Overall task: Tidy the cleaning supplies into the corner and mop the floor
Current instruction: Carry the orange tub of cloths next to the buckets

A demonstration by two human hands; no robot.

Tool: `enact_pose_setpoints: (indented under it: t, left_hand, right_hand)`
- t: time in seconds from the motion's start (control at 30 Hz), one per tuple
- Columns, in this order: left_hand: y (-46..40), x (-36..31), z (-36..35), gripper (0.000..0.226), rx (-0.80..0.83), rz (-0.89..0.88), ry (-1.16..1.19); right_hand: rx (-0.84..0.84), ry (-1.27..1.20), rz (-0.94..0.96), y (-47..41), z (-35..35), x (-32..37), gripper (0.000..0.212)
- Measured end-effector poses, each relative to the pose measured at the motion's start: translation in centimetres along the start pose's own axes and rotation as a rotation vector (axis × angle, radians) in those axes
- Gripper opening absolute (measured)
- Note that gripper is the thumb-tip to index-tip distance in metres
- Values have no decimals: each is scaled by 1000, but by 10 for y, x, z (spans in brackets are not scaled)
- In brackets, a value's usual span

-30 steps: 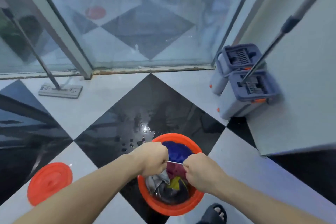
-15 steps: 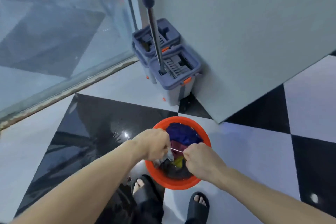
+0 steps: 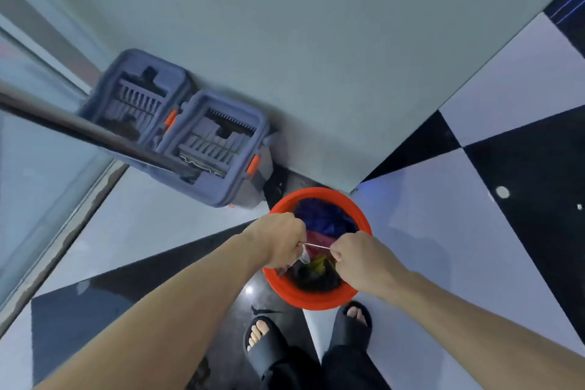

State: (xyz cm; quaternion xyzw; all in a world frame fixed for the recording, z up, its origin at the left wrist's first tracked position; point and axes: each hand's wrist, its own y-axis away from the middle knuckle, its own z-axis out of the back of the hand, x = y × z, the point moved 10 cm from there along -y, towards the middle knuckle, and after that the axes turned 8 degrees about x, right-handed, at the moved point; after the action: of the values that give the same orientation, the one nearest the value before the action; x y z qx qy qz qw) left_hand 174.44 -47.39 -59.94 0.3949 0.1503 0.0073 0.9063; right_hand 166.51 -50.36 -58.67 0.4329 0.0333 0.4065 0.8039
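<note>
while clenched into fists over the orange bucket [image 3: 316, 302], left hand [image 3: 278, 239] and right hand [image 3: 361, 263] both clamped on its thin wire handle [image 3: 318, 246]. bucket just beside the grey wall [image 3: 316, 41], near two grey mop buckets [image 3: 205, 136] in the corner, mop pole [image 3: 95, 133] slanting out. crumpled cloths [image 3: 319, 225] inside, possibly wet. black sandals [image 3: 262, 348] on checkered floor [image 3: 474, 199].

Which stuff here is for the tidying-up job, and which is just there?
For the job:
- red bucket of cloths, carried by its wire handle
- left hand and right hand on that handle
- two grey mop buckets
- mop pole

Just there:
- black slippers
- grey wall
</note>
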Motion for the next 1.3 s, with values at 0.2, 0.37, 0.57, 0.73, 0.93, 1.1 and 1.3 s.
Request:
enact_pose_setpoints:
  t: [0.2, 0.37, 0.57, 0.73, 0.93, 1.1, 1.3]
  left_hand:
    - [-57, 28, -5, 15, 68, -41, -188]
    - [-98, 57, -13, 16, 104, -24, -279]
    - [-130, 86, -19, 19, 100, -1, -333]
    - [-154, 101, -21, 14, 116, -16, -361]
    - [-173, 111, -24, 15, 117, -29, -399]
    - [-182, 116, -28, 16, 125, -14, -428]
    - [-179, 117, -29, 22, 153, 9, -497]
  right_hand:
    - [-68, -69, -10, -58, -10, -16, 44]
    - [-79, -143, -51, -103, -16, -28, 34]
    - [-103, -177, -55, -146, -19, -30, 41]
    - [-113, -159, -82, -172, -20, -37, 44]
    - [-127, -162, -106, -192, -24, -43, 21]
    - [-141, -136, -105, -201, -23, -43, 34]
    - [-103, -151, -97, -202, -30, -43, 37]
